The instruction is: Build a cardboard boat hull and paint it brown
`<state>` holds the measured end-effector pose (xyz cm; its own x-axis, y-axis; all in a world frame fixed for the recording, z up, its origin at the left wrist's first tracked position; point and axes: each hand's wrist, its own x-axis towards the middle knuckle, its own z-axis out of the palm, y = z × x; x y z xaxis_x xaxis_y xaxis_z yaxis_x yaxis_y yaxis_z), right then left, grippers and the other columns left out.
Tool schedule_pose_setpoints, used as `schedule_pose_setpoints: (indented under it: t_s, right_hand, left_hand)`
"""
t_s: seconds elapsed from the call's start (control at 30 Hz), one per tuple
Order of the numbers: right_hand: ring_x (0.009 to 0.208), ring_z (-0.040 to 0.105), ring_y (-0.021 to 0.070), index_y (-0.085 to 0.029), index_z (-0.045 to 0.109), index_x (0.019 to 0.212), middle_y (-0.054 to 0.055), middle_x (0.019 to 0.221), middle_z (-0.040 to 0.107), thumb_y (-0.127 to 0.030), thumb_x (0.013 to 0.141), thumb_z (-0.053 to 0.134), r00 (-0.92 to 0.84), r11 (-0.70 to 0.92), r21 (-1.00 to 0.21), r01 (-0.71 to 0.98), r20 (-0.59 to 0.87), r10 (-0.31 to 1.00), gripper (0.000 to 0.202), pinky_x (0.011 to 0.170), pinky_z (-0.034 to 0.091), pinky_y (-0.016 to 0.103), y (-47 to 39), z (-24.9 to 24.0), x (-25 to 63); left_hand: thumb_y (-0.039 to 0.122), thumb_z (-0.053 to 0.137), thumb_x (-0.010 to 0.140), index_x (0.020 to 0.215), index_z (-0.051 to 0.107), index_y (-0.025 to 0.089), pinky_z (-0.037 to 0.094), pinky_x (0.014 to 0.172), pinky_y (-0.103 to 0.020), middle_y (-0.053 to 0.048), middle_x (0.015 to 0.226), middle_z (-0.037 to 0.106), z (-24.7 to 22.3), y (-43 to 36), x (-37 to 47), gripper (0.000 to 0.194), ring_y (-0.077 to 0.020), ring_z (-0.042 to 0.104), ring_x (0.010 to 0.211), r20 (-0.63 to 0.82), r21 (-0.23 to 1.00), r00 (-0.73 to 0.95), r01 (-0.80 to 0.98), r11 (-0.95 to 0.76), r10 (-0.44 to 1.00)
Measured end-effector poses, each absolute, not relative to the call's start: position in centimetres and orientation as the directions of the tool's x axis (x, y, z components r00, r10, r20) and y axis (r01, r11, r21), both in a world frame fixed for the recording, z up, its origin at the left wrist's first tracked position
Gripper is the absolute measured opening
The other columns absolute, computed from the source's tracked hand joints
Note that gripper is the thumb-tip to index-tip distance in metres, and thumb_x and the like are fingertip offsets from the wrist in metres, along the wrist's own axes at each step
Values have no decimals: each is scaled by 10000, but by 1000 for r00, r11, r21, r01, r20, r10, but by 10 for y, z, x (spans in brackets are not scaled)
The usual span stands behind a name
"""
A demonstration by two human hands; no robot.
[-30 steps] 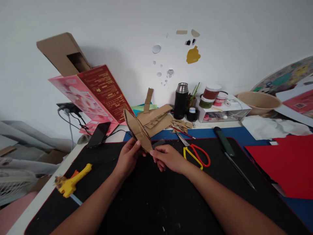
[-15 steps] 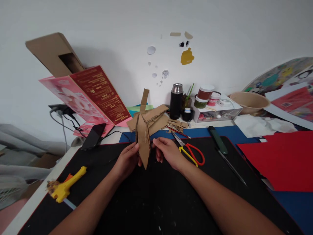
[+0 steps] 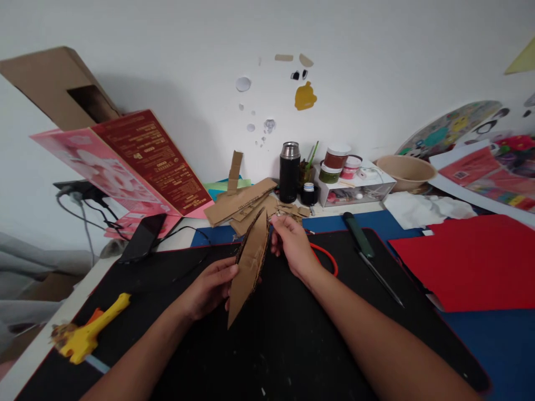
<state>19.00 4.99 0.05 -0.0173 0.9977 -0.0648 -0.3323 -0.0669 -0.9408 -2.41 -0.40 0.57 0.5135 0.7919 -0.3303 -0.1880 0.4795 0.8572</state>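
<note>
A pointed, leaf-shaped cardboard piece (image 3: 249, 266) with thick edges is held tilted above the black mat (image 3: 267, 345). My left hand (image 3: 213, 284) grips its lower left side, thumb on the face and fingers behind. Beside the upper right edge, my right hand (image 3: 290, 242) is closed in a pinch near the upper tip; anything between its fingertips is too small to make out. Behind the right hand, red-handled scissors (image 3: 328, 256) lie partly hidden on the mat.
A yellow glue gun (image 3: 90, 334) lies at the left, a green-handled knife (image 3: 359, 235) at the right. Cardboard scraps (image 3: 242, 203), a black flask (image 3: 290, 175) and paint jars (image 3: 335, 159) stand behind. Red sheet (image 3: 468, 262) lies far right.
The cardboard piece has come lower and leans with its top to the right. My right hand has moved up toward its tip, now covering much of the scissors. The camera view has shifted right.
</note>
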Motion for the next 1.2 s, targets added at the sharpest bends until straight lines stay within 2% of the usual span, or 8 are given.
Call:
schedule_pose_setpoints:
  t_s: [0.23, 0.43, 0.77, 1.03, 1.2]
  right_hand:
    - [399, 517, 95, -214, 587, 878, -73, 551, 562, -604, 821, 746, 44, -22, -942, -334, -39, 998, 425, 356, 343, 191, 54, 1, 194]
    - [395, 506, 96, -217, 586, 916, -90, 530, 549, -572, 834, 746, 67, 35, -950, -310, 15, 998, 398, 361, 347, 194, 55, -1, 194]
    - [398, 501, 102, -211, 606, 941, -85, 519, 558, -526, 829, 749, 78, 23, -949, -314, -2, 997, 363, 369, 356, 199, 55, -3, 194]
    - [385, 477, 94, -211, 601, 913, -90, 512, 554, -514, 814, 756, 80, 31, -948, -317, 6, 997, 355, 365, 346, 196, 55, -5, 193]
    - [388, 484, 94, -210, 602, 916, -94, 511, 549, -509, 806, 758, 68, 17, -949, -315, -4, 998, 355, 365, 345, 193, 54, -4, 193]
  left_hand:
    - [498, 848, 810, 1161, 781, 147, 469, 407, -197, -79, 780, 721, 1, -6, -20, 501, -128, 619, 502, -331, 885, 515, -122, 450, 791]
    - [499, 812, 855, 1324, 712, 158, 499, 427, -208, -57, 806, 698, 0, -7, -16, 589, -117, 600, 510, -294, 938, 487, -19, 347, 822]
    - [491, 775, 883, 1320, 719, 183, 507, 461, -236, -27, 776, 667, 11, -8, -8, 537, -142, 591, 548, -227, 974, 465, 126, 190, 856]
    - [504, 755, 898, 1223, 750, 161, 464, 441, -215, -23, 742, 654, 13, -7, -12, 473, -125, 577, 514, -266, 964, 526, 159, 214, 808]
    - [525, 748, 897, 1144, 757, 139, 429, 424, -190, -42, 713, 663, 10, -6, -20, 459, -122, 592, 510, -307, 947, 572, 105, 304, 760]
